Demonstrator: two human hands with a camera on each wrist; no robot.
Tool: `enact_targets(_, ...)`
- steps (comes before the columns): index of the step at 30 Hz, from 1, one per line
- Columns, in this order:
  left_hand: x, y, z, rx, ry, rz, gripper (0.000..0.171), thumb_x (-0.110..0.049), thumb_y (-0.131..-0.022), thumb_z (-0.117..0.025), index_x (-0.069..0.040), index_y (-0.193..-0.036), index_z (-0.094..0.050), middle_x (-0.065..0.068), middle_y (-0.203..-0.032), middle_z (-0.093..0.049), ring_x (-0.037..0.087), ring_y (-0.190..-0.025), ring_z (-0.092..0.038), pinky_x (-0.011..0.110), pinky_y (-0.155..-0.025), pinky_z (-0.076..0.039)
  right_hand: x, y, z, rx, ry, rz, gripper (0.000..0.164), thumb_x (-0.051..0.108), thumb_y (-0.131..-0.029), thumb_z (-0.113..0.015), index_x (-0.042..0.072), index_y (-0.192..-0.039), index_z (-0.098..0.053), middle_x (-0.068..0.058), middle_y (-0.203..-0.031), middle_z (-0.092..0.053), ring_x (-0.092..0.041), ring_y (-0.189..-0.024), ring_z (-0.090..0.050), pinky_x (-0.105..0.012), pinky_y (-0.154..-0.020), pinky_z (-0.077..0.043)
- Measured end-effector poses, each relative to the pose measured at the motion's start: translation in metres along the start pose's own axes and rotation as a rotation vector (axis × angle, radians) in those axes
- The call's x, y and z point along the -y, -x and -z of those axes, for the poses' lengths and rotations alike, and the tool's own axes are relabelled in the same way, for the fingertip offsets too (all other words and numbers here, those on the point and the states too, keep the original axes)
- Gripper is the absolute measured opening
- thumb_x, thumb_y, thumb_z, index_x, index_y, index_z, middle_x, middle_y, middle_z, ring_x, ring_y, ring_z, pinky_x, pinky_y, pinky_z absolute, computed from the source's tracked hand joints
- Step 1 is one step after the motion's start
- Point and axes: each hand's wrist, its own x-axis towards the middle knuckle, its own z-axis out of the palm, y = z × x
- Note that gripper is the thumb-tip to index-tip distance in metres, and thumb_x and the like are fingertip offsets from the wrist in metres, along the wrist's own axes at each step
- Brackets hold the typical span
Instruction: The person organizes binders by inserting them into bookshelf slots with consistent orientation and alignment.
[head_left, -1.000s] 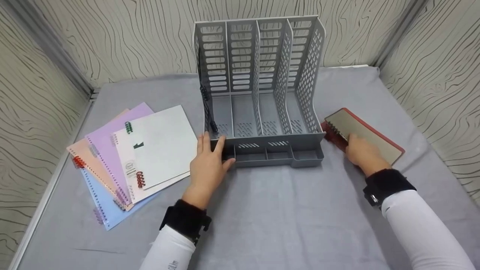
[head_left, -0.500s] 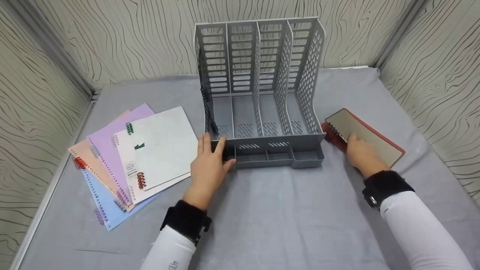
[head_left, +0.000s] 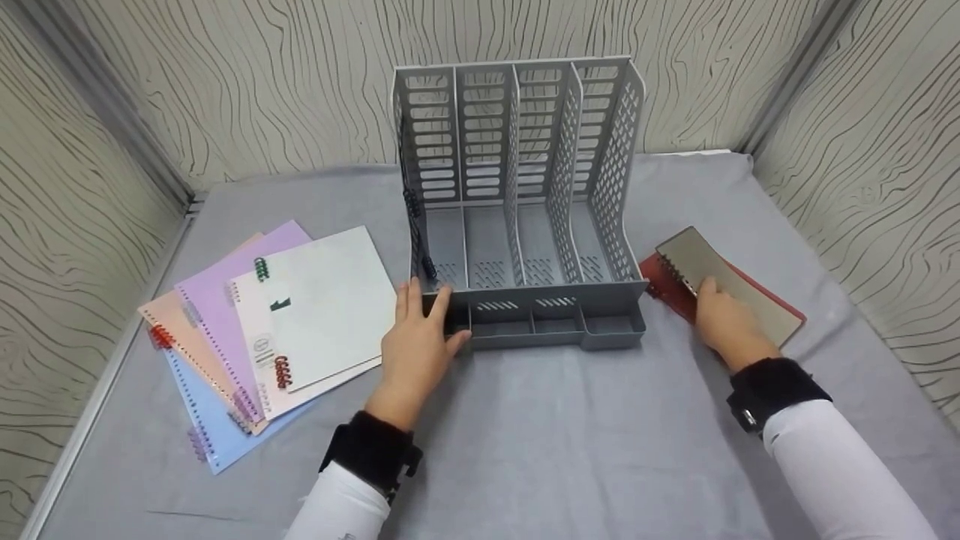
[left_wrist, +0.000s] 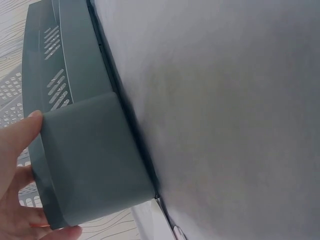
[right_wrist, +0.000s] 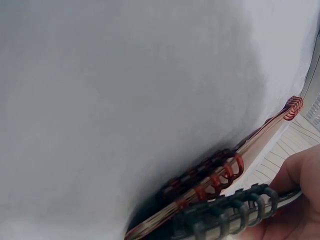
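Note:
My left hand holds the front left corner of a grey file organizer. In the left wrist view its thumb rests on the rim of the front tray, and the other fingers reach around the tray's end. On the right, my right hand grips a ring-bound notebook with a grey-brown cover by its ringed edge. Under it lies a red ring-bound notebook. The right wrist view shows the dark rings close beside the red rings, with the thumb at the cover's edge.
Left of the organizer, ring-bound notebooks are fanned out: a white one on top, then pink, purple, peach and blue. A thin dark ring-bound notebook stands in the organizer's leftmost slot. Patterned panels enclose the grey-clothed table.
The grey-brown notebook has tilted up at its ringed edge and shows more of the red one beneath. The left hand stays at the organizer. The head view has shifted slightly upward.

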Motion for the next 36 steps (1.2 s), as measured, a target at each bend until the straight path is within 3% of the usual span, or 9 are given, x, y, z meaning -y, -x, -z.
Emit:
enact_targets(4,0.001,0.0,-0.001,-0.002,-0.006,-0.002,0.07,-0.051,-0.081,-0.066,-0.022,-0.14,-0.043,0.023,-0.146,-0.029,0.037,-0.135,-0.025,0.044,-0.064,-0.052,0.0,0.001,0.002,-0.012,0.007,-0.019,0.046,-0.006,-0.088,-0.039,-0.024,-0.124,-0.015,-0.049,-0.101,-0.041,-0.062,-0.088,-0.048,-0.063,-0.074,-0.042)
enact_targets(12,0.001,0.001,0.0,0.004,-0.005,0.002,0.069,-0.051,-0.081,-0.066,-0.023,-0.14,-0.043,0.022,-0.146,-0.028,0.036,-0.135,-0.025,0.046,-0.069,-0.052,-0.002,0.006,0.009,-0.02,-0.011,-0.092,0.062,-0.01,-0.087,-0.041,-0.02,-0.135,-0.003,-0.051,-0.121,-0.025,-0.064,-0.093,-0.045,-0.064,-0.075,-0.041)
enact_targets(27,0.001,0.001,0.0,0.01,-0.012,0.008,0.07,-0.052,-0.081,-0.065,-0.024,-0.14,-0.043,0.022,-0.147,-0.027,0.036,-0.136,-0.023,0.046,-0.067,-0.052,-0.011,0.014,0.024,-0.235,-0.08,-0.169,0.054,-0.01,-0.092,-0.024,-0.015,-0.14,0.0,-0.047,-0.134,-0.018,-0.064,-0.095,-0.044,-0.067,-0.072,-0.039)
enact_targets(36,0.0,0.001,-0.001,0.002,-0.003,0.002,0.07,-0.052,-0.08,-0.066,-0.022,-0.14,-0.043,0.022,-0.147,-0.027,0.035,-0.137,-0.022,0.044,-0.063,-0.052,-0.01,0.019,0.025,-0.344,-0.127,-0.196,0.053,-0.004,-0.094,-0.025,-0.012,-0.143,-0.003,-0.04,-0.14,-0.02,-0.064,-0.089,-0.046,-0.071,-0.066,-0.037)
